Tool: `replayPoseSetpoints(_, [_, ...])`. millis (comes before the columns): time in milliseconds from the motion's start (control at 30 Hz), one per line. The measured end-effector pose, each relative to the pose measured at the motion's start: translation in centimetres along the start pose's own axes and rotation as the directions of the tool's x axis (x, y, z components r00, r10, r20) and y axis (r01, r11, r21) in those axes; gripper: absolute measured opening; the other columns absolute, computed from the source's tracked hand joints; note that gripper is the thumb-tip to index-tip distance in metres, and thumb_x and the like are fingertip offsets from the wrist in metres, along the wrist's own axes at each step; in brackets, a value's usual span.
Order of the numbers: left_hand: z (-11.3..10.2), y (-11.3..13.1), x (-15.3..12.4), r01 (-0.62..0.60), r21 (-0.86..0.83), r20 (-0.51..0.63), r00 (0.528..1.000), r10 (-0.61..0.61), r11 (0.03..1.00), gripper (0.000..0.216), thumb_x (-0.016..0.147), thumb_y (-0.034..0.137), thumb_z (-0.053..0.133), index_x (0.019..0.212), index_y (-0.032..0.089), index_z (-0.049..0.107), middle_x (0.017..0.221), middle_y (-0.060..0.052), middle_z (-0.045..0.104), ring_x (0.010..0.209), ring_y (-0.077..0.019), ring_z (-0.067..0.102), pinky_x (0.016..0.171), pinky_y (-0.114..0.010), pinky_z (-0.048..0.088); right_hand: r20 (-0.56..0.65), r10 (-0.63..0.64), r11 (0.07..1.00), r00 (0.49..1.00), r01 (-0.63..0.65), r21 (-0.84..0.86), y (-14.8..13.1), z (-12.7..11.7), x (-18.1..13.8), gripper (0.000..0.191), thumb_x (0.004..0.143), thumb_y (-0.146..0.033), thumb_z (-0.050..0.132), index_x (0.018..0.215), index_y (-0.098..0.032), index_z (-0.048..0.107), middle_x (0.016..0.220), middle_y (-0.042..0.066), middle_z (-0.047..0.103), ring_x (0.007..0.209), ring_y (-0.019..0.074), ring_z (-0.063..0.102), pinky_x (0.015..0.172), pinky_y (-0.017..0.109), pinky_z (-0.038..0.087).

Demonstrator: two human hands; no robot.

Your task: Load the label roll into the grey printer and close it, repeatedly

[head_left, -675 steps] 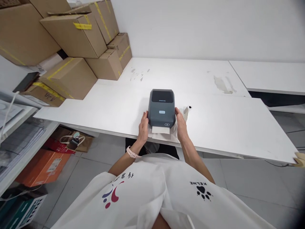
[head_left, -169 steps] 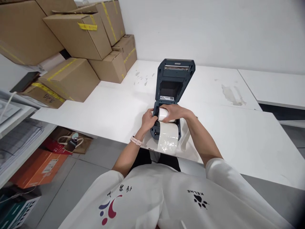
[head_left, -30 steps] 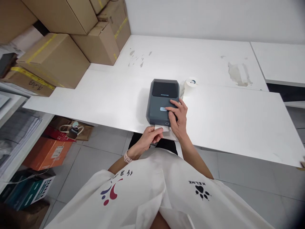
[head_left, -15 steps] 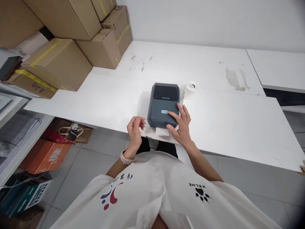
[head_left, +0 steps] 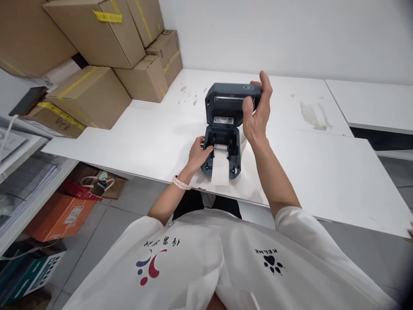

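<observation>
A dark grey label printer (head_left: pixel 222 148) stands near the front edge of the white table (head_left: pixel 148 137) with its lid (head_left: pixel 230 103) swung up and open. My right hand (head_left: pixel 256 114) grips the lid's right front corner, thumb under and fingers over the top. My left hand (head_left: pixel 198 154) holds the left side of the printer's base. A strip of white label paper (head_left: pixel 221 168) runs from the open bay out over the front edge.
Stacked cardboard boxes (head_left: pixel 97 64) with yellow tape fill the table's left back. A second white table (head_left: pixel 371 107) lies at the right. Shelving (head_left: pixel 22 172) and boxes on the floor (head_left: pixel 54 215) are at the left.
The printer lid was shut with my right hand resting on it; now it is raised and held open. My left hand moved from the air onto the printer's left side.
</observation>
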State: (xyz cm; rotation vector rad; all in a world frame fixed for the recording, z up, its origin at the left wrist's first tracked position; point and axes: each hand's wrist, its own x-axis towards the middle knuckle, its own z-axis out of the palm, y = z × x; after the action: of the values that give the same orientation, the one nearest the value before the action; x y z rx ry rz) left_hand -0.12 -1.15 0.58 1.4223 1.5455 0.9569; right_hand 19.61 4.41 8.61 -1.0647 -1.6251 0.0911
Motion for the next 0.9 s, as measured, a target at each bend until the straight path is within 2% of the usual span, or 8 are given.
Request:
replayPoseSetpoints(100, [0.4,0.5,1.0,0.001,0.107,0.021,1.0,-0.003,0.994,0.062,0.08,0.036,0.066,0.138,0.023,0.049,0.139,-0.014,0.061,0.114,-0.0302,0.064,0.086,-0.041,0.051,0.03,0.097,0.995,0.995,-0.096,-0.028,0.7,0.1,3.0,0.074,0.1,-0.069,0.028,0.157,-0.023,0.02,0.165,0.01,0.029,0.151,0.023,0.034,0.125,0.042,0.031])
replayPoseSetpoints(200, [0.7,0.5,1.2,-0.013,0.163,-0.001,1.0,0.013,0.987,0.063,0.078,0.03,0.065,0.139,0.023,0.048,0.138,-0.013,0.062,0.112,-0.0309,0.065,0.086,-0.042,0.051,-0.027,0.01,0.989,1.0,-0.014,-0.146,0.4,-0.4,2.8,0.071,0.101,-0.063,0.04,0.157,-0.023,0.024,0.165,0.012,0.028,0.155,0.0268,0.026,0.126,0.049,0.027])
replayPoseSetpoints(300, [0.8,0.4,1.1,-0.038,0.168,-0.02,0.999,0.042,0.985,0.059,0.079,0.029,0.064,0.137,0.023,0.05,0.135,-0.012,0.065,0.11,-0.0309,0.066,0.088,-0.042,0.051,-0.036,-0.125,0.959,0.992,0.111,-0.259,-0.3,-0.5,0.3,0.044,0.106,-0.043,0.034,0.14,-0.019,0.051,0.143,0.014,0.056,0.14,0.0267,0.046,0.117,0.05,0.036])
replayPoseSetpoints(367, [0.8,0.4,1.0,-0.069,0.202,-0.033,0.997,0.077,0.977,0.057,0.08,0.024,0.062,0.136,0.024,0.051,0.132,-0.011,0.068,0.11,-0.0314,0.067,0.092,-0.044,0.05,0.189,-0.068,0.941,0.98,0.126,-0.316,-0.6,-0.1,-1.8,0.038,0.104,-0.028,0.034,0.122,-0.018,0.065,0.121,0.013,0.071,0.119,0.027,0.062,0.104,0.047,0.047])
replayPoseSetpoints(500, [0.7,0.5,1.0,-0.116,0.273,-0.035,0.991,0.13,0.955,0.067,0.079,0.01,0.052,0.144,0.026,0.046,0.119,-0.008,0.074,0.11,-0.0311,0.068,0.098,-0.044,0.047,0.694,0.177,0.857,0.698,0.237,-0.457,-0.7,1.7,-4.6,0.035,0.093,-0.01,0.043,0.112,-0.011,0.073,0.109,0.017,0.077,0.104,0.0306,0.071,0.1,0.047,0.046])
replayPoseSetpoints(633, [0.8,0.4,1.0,-0.105,0.298,-0.045,0.991,0.124,0.949,0.071,0.078,0.007,0.049,0.147,0.026,0.043,0.12,-0.007,0.075,0.108,-0.0315,0.069,0.099,-0.046,0.046,0.868,0.242,0.852,0.434,0.333,-0.404,-0.8,3.2,-4.9,0.034,0.094,-0.013,0.046,0.116,-0.01,0.071,0.108,0.019,0.077,0.105,0.0328,0.072,0.105,0.05,0.043])
replayPoseSetpoints(767, [0.9,0.2,1.0,-0.099,0.269,-0.06,0.991,0.12,0.958,0.071,0.078,0.008,0.049,0.145,0.03,0.044,0.125,-0.004,0.074,0.111,-0.0302,0.069,0.101,-0.046,0.046,0.921,0.216,0.91,0.325,0.273,-0.31,-0.5,2.8,-3.7,0.038,0.098,-0.029,0.05,0.13,-0.019,0.066,0.113,0.014,0.078,0.103,0.0307,0.073,0.086,0.041,0.054])
replayPoseSetpoints(900, [0.7,0.3,0.8,-0.099,0.262,-0.055,0.992,0.117,0.96,0.068,0.08,0.009,0.049,0.145,0.027,0.044,0.129,-0.007,0.073,0.114,-0.0307,0.068,0.103,-0.047,0.045,0.953,-0.033,0.992,0.301,-0.107,0.068,0.6,-1.4,-2.8,0.046,0.094,-0.041,0.062,0.137,-0.026,0.062,0.133,0.006,0.07,0.115,0.0248,0.068,0.092,0.037,0.054])
